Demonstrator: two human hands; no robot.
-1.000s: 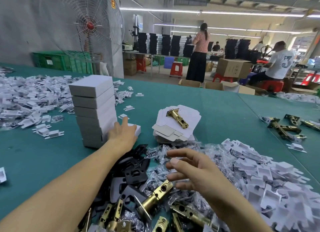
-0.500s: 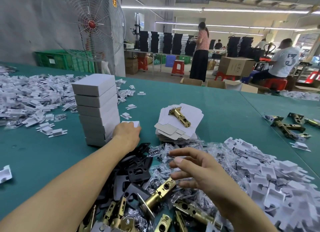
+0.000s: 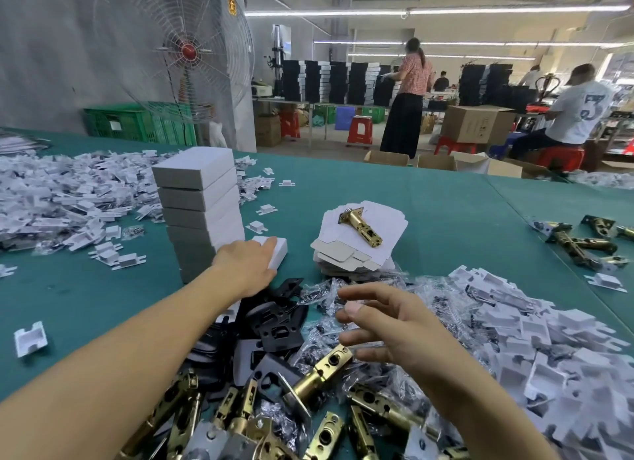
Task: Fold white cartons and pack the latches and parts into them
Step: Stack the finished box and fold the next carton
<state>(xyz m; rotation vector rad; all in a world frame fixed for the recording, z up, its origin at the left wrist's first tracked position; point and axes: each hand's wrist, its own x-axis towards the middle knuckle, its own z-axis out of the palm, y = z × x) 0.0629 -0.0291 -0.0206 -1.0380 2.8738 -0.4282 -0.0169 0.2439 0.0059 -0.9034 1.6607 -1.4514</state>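
Head view, left grip point(image 3: 245, 265) flat on carton point(image 3: 279, 252)

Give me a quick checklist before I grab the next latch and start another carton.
1. Right hand empty: ok, fingers spread, holding nothing.
2. Left hand free: not ok, it lies on the white carton beside the stack.
3. Flat carton blanks ready: ok, but a brass latch lies on top.
4. Loose latches nearby: ok, piled near the right hand.
5. Stack steady: cannot tell.
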